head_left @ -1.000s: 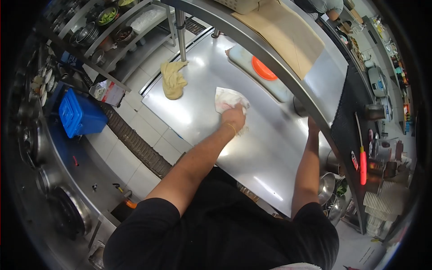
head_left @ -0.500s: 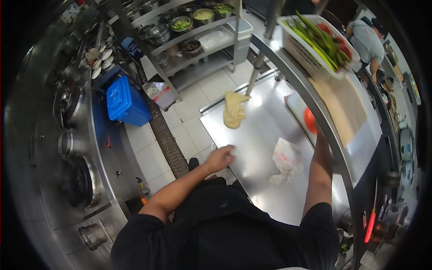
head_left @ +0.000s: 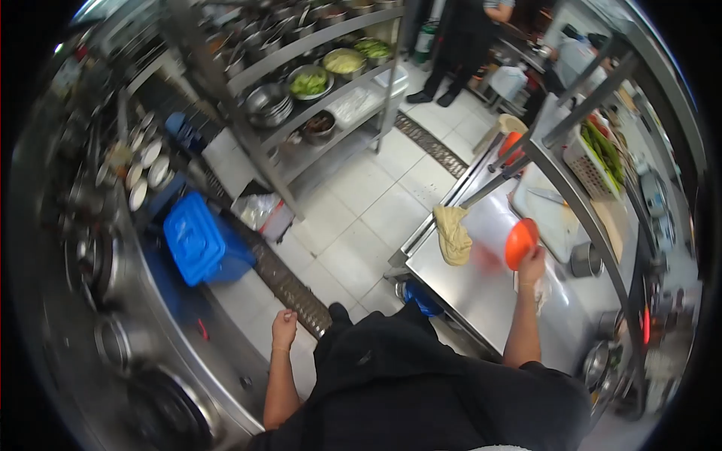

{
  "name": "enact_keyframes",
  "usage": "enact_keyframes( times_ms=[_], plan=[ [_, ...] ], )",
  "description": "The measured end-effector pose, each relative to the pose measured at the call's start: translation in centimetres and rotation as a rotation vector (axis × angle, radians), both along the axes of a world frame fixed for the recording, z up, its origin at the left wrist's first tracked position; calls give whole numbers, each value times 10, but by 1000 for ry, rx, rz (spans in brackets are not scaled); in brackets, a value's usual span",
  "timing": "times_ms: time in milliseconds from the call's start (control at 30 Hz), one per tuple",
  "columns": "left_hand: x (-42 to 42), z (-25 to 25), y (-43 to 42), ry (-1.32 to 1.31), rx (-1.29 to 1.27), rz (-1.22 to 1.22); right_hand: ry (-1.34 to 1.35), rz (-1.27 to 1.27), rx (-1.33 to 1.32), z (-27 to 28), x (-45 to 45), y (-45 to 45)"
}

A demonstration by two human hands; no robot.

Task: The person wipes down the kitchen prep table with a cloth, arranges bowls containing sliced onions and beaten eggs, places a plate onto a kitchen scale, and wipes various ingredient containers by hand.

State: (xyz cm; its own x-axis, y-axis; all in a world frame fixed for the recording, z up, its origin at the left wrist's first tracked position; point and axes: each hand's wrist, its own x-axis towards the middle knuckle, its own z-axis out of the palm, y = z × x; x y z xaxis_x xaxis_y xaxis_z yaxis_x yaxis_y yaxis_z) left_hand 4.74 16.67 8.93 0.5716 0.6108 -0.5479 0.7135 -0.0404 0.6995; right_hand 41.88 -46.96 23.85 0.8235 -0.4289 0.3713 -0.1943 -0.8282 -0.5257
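An orange plate-like disc (head_left: 520,244) is in the grip of my right hand (head_left: 532,266), lifted above the steel table (head_left: 466,289). My left hand (head_left: 284,329) hangs low over the floor, fingers curled, with what may be a tiny pale bit at the fingertips. A yellowish cloth (head_left: 453,235) lies near the table's far left corner. Beyond the disc, a knife (head_left: 547,195) rests on a white cutting board (head_left: 556,218). Part of the white paper or cloth (head_left: 541,295) shows beside my right wrist.
A blue lidded bin (head_left: 197,239) stands at the left by a steel counter. Shelves with bowls of cut vegetables (head_left: 308,83) rise ahead. A metal pot (head_left: 587,259) sits right of the board. A basket of peppers (head_left: 594,156) is on the upper shelf. People stand further back.
The view has turned left. My right hand has lifted the orange disc off the board. My left hand, earlier wiping with the white cloth, has let go and moved away from the table.
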Motion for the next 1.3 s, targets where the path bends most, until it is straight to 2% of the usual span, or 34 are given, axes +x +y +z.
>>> enact_keyframes(
  times_ms=[33, 67, 100, 133, 167, 200, 267, 333, 433, 533, 567, 667, 767, 867, 1000, 1033, 1133, 1200, 1300],
  plan=[
    [16, 12, 19, 0, -99, -16, -87, 130, 67, -6, -19, 26],
    [35, 18, 36, -35, -138, -26, -69, 89, 48, -15, -32, 57],
    [54, 17, 50, -69, -183, -47, -60, 113, 120, 4, -49, 103],
    [77, 1, 69, -94, -191, -65, 79, 135, 183, 13, -57, 134],
    [102, 9, 80, -65, -235, -111, -19, 210, 258, -8, -57, 156],
    [127, 26, 85, -118, -284, -134, -1, 283, 290, 11, -63, 191],
    [180, 36, 94, -153, -265, -222, 8, 444, 264, 14, -60, 243],
    [234, 67, 86, -194, -299, -346, 1, 557, 400, 27, -51, 291],
    [305, 117, 66, -267, -406, -521, 189, 637, 606, 59, -28, 353],
    [364, 144, 49, -466, -234, -709, 291, 858, 809, 34, 22, 394],
    [382, 155, 44, -549, -142, -754, 443, 904, 993, 31, 39, 404],
    [438, 189, 46, -802, 366, -981, 683, 949, 1159, 20, 96, 431],
    [487, 216, 54, -770, 305, -1053, 831, 896, 1304, 13, 143, 441],
    [540, 213, 75, -697, 126, -1110, 854, 891, 1442, 12, 193, 451],
    [600, 208, 81, -592, -172, -983, 895, 772, 1565, 22, 238, 457],
    [615, 214, 75, -627, -114, -985, 832, 718, 1564, 23, 247, 460],
    [668, 191, 79, -438, -142, -1014, 665, 516, 1485, 21, 282, 455],
    [708, 179, 76, -469, -122, -1057, 606, 317, 1380, 12, 295, 441],
    [779, 163, 71, -479, -154, -1081, 465, 3, 1477, 18, 307, 412]
  ],
)
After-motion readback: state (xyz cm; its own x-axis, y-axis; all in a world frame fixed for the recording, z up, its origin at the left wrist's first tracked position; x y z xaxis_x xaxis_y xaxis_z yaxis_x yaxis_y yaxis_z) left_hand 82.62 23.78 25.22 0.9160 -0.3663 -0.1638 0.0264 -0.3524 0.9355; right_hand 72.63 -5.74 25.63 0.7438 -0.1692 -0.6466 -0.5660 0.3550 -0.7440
